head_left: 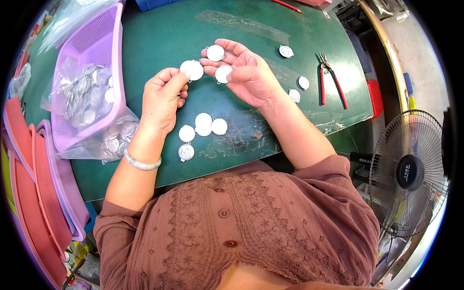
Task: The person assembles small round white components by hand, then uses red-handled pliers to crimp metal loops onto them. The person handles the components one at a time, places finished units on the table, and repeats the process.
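Observation:
My left hand [163, 99] pinches a round silver pendant [192, 70] with a small loop between thumb and fingers. Facing it, my right hand [253, 79] is palm up, a second pendant [223, 74] under its thumb and a third [215, 53] resting against its fingers. The pendants in the two hands are close together above the green tabletop [159, 29]. Between my forearms lie several more pendants [219, 126], some plain and one with a raised pattern [186, 152]. Others, including a patterned pendant [286, 51], lie to the right of my right hand.
Red-handled pliers [323, 87] lie at the right of the table. On the left, a purple basket [116, 53] holds a plastic bag of pendants [87, 94]; another bag [118, 137] lies beside it. Stacked baskets [46, 179] stand near left. A fan [408, 171] is at the right.

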Available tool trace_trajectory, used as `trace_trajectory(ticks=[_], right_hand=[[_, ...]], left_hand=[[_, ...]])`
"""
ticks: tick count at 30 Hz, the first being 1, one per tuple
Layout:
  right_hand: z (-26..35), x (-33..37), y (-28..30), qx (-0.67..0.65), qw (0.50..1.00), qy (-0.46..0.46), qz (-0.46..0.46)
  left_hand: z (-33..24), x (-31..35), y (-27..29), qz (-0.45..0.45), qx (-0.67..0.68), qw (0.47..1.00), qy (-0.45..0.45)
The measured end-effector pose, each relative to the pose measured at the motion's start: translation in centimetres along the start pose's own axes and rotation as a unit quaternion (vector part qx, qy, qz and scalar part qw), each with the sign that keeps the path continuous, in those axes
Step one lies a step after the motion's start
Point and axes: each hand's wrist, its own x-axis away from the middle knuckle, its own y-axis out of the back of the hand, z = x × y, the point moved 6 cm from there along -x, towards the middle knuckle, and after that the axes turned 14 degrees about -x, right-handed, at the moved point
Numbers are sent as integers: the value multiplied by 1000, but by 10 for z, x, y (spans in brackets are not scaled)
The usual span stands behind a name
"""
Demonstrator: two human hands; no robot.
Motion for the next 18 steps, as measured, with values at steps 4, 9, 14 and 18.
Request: trace_trajectory(ticks=[4,9,14,18], right_hand=[[-2,3,-6,21,999,13,20],[-2,2,-7,34,998,27,40],[1,2,-7,38,998,38,40],[2,1,-6,36,998,37,34]], left_hand=[[0,0,0,-2,4,1000,4],[0,1,0,-3,10,1000,3],[1,0,0,-1,11,1000,2],[0,0,-1,1,12,1000,1]])
